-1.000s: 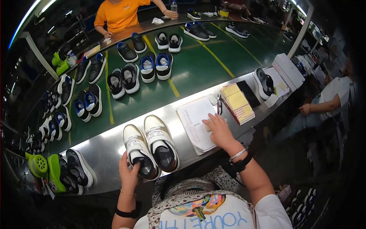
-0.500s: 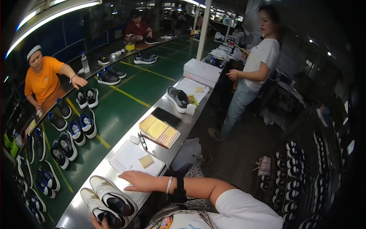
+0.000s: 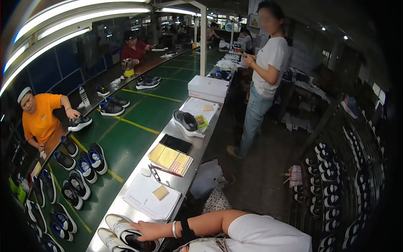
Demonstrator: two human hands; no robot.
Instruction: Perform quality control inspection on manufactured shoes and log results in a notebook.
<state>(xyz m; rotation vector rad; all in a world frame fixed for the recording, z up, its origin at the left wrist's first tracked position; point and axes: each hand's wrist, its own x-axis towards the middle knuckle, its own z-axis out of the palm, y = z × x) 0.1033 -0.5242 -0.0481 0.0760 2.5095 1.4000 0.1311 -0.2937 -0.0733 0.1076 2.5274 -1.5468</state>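
A pair of white and cream sneakers (image 3: pixel 121 224) with dark linings sits at the metal bench's near end, partly cut off by the lower edge. My right hand (image 3: pixel 150 231), wearing a bracelet and a black wristband, reaches across from the right. Its fingers are bent over the opening of the nearer sneaker and grip it. My left hand is out of view. Just beyond the sneakers lies a handwritten sheet (image 3: pixel 147 197) with a pale yellow block (image 3: pixel 160 192) on it. A pen (image 3: pixel 154 172) and a white eraser-like piece (image 3: pixel 145 172) are beside the sheet.
Farther along the metal bench (image 3: pixel 121 210) are a yellow pad (image 3: pixel 170 158), black tablet (image 3: pixel 176 143), dark sneaker (image 3: pixel 184 122) and white box (image 3: pixel 208 88). Several sneakers stand on the green belt (image 3: pixel 130 145). A person (image 3: pixel 266 75) stands right, near shoe racks (image 3: pixel 329 185); others sit across the belt.
My right hand has moved from the sheet onto the white sneakers. My left hand has left the view. The orange-shirted person has taken hold of dark footwear. My view has shifted.
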